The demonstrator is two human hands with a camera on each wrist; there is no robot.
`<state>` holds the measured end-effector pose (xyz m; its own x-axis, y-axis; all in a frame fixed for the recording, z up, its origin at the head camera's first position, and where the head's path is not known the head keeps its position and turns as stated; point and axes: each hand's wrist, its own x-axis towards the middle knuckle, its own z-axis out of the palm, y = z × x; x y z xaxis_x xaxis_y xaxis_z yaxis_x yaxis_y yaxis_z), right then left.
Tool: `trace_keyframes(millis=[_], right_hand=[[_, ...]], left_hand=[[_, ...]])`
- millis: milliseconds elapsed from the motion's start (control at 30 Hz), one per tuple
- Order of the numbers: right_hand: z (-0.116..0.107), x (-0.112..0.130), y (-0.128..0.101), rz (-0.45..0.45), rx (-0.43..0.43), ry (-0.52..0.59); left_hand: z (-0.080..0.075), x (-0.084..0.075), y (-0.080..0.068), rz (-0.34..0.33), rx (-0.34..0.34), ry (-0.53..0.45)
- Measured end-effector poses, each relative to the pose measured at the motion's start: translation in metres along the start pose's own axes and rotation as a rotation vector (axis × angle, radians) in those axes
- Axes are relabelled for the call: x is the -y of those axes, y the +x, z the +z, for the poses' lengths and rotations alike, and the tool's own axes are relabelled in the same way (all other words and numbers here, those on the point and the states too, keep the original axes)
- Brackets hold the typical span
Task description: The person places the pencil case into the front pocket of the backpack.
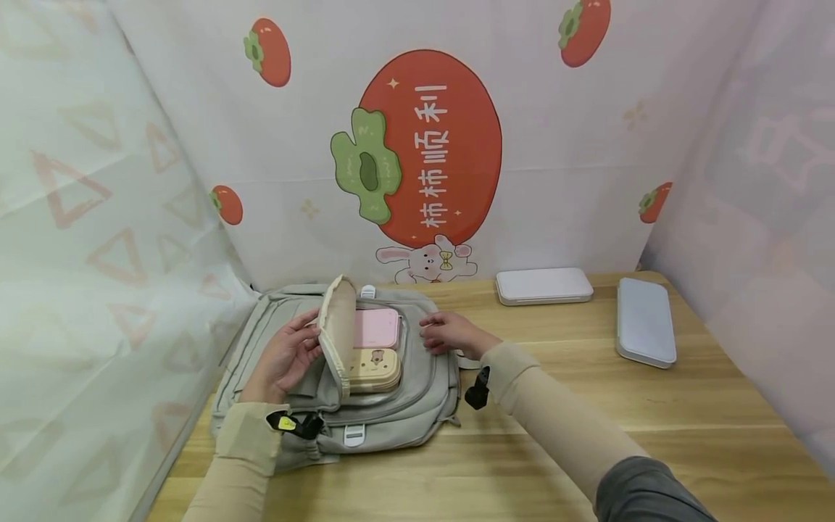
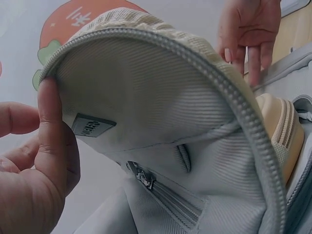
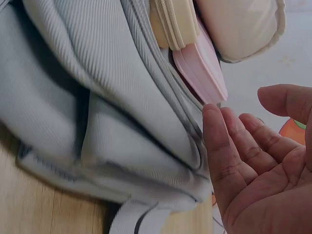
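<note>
A grey backpack lies flat on the near left part of the wooden tabletop, its front pocket unzipped. The left hand holds the pocket flap upright, thumb pressed against its zip edge and fingers behind it. Inside the open pocket sit a cream case and, just beyond it, a pink case. The right hand rests with relaxed, nearly straight fingers at the pocket's right rim, holding nothing. Farther back on the tabletop lie a white case and, well to the right, a pale grey case.
</note>
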<state>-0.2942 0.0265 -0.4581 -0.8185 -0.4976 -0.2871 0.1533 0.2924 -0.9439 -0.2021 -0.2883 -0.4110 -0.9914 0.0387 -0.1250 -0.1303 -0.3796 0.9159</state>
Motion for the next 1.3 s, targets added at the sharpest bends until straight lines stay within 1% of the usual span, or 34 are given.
trace_keyframes(millis=[133, 267, 400, 533, 633, 867, 1067, 1233, 1300], right_hand=[[-0.013, -0.006, -0.005, 0.002, -0.006, -0.026], [-0.030, -0.010, -0.013, 0.005, -0.026, -0.039], [-0.051, -0.014, -0.022, 0.014, -0.044, -0.040], [-0.074, -0.022, -0.032, 0.028, -0.083, -0.040], [-0.093, -0.027, -0.042, 0.045, -0.122, -0.053], [-0.134, -0.033, -0.069, 0.067, -0.179, -0.120], [-0.161, -0.041, -0.091, 0.078, -0.219, -0.180], [-0.180, -0.048, -0.109, 0.093, -0.228, -0.214], [-0.188, -0.051, -0.114, 0.102, -0.244, -0.225]], left_hand=[[0.000, 0.000, -0.001, -0.008, -0.012, 0.011], [0.000, -0.001, -0.001, -0.009, -0.004, 0.021], [0.001, -0.002, 0.000, -0.016, -0.001, 0.020], [0.001, -0.002, 0.000, -0.022, -0.010, 0.019], [0.000, -0.002, 0.001, -0.024, -0.010, 0.022], [0.000, -0.002, 0.001, -0.014, -0.009, 0.031], [-0.001, -0.002, 0.001, -0.005, 0.007, 0.021], [0.001, -0.002, 0.001, -0.008, 0.001, 0.034], [0.002, -0.002, 0.001, -0.012, -0.010, 0.036]])
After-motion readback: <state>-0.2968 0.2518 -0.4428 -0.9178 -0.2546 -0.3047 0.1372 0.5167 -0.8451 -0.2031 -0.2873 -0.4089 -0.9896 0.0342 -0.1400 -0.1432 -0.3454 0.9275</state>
